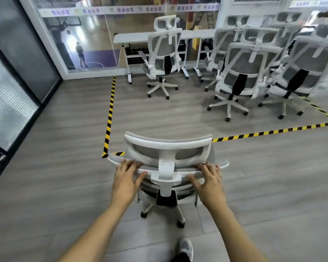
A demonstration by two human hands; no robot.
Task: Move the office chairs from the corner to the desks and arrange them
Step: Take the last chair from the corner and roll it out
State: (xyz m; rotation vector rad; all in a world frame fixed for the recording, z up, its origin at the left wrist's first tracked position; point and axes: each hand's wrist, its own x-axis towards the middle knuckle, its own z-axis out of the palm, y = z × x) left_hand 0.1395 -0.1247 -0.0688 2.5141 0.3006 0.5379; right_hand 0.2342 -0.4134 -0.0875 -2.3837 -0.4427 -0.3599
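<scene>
A white office chair [168, 148] with grey mesh stands right in front of me, its back toward me. My left hand [125, 178] grips the top edge of its backrest on the left, fingers over the rim and thumb below. My right hand [209, 179] grips the same edge on the right. Another chair [164, 53] stands at the white desk [133, 37] by the glass wall. Several more chairs [240, 72] are clustered at the right, backs toward me.
Yellow-black tape [110, 114] marks a rectangle on the grey wood floor, its near corner just left of my chair. A dark glass partition [17, 72] runs along the left. My shoe [186, 249] shows at the bottom. Open floor lies between my chair and the desk.
</scene>
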